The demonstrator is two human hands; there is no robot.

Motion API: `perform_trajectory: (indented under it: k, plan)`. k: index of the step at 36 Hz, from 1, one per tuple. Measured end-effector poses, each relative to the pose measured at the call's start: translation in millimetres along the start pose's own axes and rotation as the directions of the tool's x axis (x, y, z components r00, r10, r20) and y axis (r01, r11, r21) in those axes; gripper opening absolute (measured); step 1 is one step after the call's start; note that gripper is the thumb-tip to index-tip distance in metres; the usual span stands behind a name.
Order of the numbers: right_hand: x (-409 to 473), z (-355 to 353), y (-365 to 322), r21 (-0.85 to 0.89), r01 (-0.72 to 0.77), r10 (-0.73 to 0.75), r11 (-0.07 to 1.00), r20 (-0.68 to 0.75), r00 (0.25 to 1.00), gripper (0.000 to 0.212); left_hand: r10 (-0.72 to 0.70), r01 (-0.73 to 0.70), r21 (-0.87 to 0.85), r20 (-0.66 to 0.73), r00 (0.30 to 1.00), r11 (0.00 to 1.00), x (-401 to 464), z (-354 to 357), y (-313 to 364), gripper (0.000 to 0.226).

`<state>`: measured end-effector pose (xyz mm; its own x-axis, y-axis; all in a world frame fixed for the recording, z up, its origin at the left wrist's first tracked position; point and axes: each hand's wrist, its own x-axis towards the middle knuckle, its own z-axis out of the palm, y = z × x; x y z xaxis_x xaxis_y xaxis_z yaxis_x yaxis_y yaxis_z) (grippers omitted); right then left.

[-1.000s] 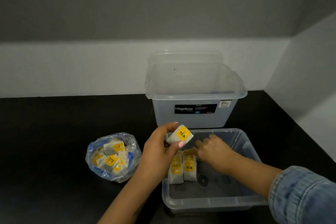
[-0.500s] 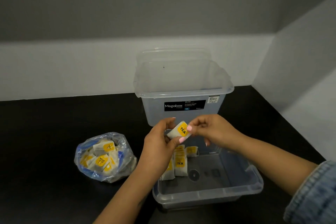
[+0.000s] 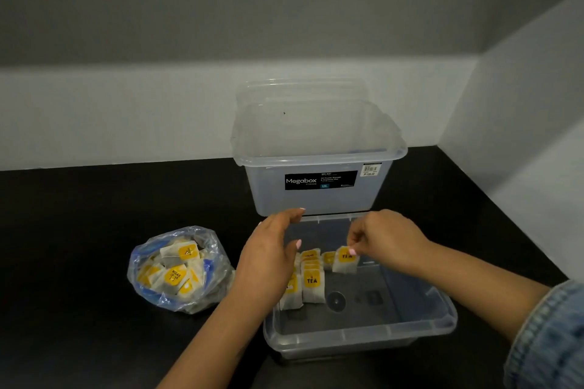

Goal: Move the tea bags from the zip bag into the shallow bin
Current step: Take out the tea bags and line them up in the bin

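Pinching a tea bag (image 3: 346,260) by its top edge, the right hand (image 3: 387,238) holds it inside the shallow bin (image 3: 360,333) at lower centre, beside a row of tea bags (image 3: 308,278) standing there. The left hand (image 3: 268,262) hovers over the bin's left side, fingers (image 3: 295,215) relaxed and holding nothing. Left of centre on the black bench (image 3: 79,230), the zip bag (image 3: 180,268) lies open with more tea bags inside. Behind the bin stands a taller clear box (image 3: 319,167).

Black label (image 3: 320,180) on the tall clear storage box (image 3: 319,199): "Megabox", "STORAGE", "12L"; finer print unreadable. Yellow tag on a tea bag (image 3: 312,286) in the shallow bin (image 3: 357,336): "TEA". Tea bag (image 3: 173,278) in the zip bag (image 3: 180,268): "RELAX".
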<state>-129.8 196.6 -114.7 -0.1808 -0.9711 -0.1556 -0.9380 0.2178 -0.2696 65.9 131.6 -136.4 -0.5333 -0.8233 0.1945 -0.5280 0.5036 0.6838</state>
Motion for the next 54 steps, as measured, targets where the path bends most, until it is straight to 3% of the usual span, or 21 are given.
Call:
perform_trajectory:
  k: [6, 18, 31, 40, 47, 51, 54]
  plan:
    - [10, 30, -2, -0.167, 0.005, -0.003, 0.986, 0.014, 1.0, 0.015, -0.001, 0.001, 0.012, -0.011, 1.0, 1.0, -2, 2, -3, 0.048]
    - [22, 49, -7, -0.317, 0.068, -0.094, 0.946, -0.067, 0.993, 0.014, -0.013, 0.013, 0.012, -0.007, 1.0, 1.0, 0, 2, -3, 0.048]
    - [20, 47, -19, -0.572, 0.183, -0.193, 0.799, 0.045, 0.98, 0.04, 0.011, -0.011, 0.001, -0.012, 1.0, 1.0, -1, 0, -4, 0.049]
    - [16, 45, -17, -0.492, 0.176, -0.22, 0.853, -0.033, 0.975, 0.029, -0.004, 0.004, -0.036, -0.004, 1.0, 0.999, -4, -14, -9, 0.044]
    - [7, 33, -32, -0.371, 0.143, -0.233, 0.918, -0.213, 0.949, 0.028, 0.016, -0.017, -0.081, -0.017, 1.0, 0.997, -3, -43, -28, 0.038]
    - [10, 22, -48, -0.28, 0.105, -0.198, 0.954, -0.329, 0.923, 0.025, -0.045, 0.046, 0.042, -0.011, 0.999, 0.998, 2, -69, -51, 0.032]
    - [14, 18, -62, -0.209, 0.108, -0.188, 0.972, -0.415, 0.89, 0.021, -0.206, 0.193, 0.203, 0.046, 0.977, 0.96, 7, -91, -68, 0.029]
